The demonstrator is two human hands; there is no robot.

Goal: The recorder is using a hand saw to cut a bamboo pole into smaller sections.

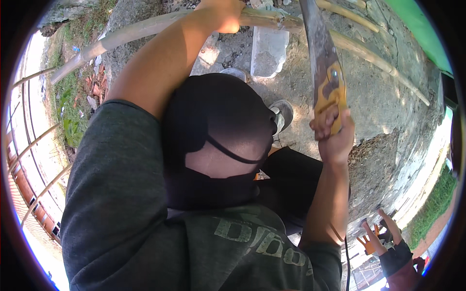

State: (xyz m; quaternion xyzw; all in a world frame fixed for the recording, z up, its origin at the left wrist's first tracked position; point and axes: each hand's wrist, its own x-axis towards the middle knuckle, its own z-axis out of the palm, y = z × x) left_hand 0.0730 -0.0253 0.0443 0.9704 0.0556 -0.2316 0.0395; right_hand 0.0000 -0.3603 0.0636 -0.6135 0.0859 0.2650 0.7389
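A long bamboo pole [145,26] runs across the top of the head view. My left hand [223,14] rests closed round it, its fingers partly cut off by the upper edge. In my right hand [335,127] is the yellow handle of a handsaw [318,48], gripped by curled fingers. The saw's broad grey blade points away from me and lies across the pole, to the right of my left hand. Where the teeth meet the bamboo cannot be made out. The pole's thinner end [383,65] continues right past the blade.
A broken pale concrete slab [269,51] lies on the rough ground below the pole. Another bamboo pole [349,15] lies beyond it. My shoe [282,114] stands near the middle. Rubble [98,82] and grass are at left, a green wall [422,29] far right. Another person [395,262] is at lower right.
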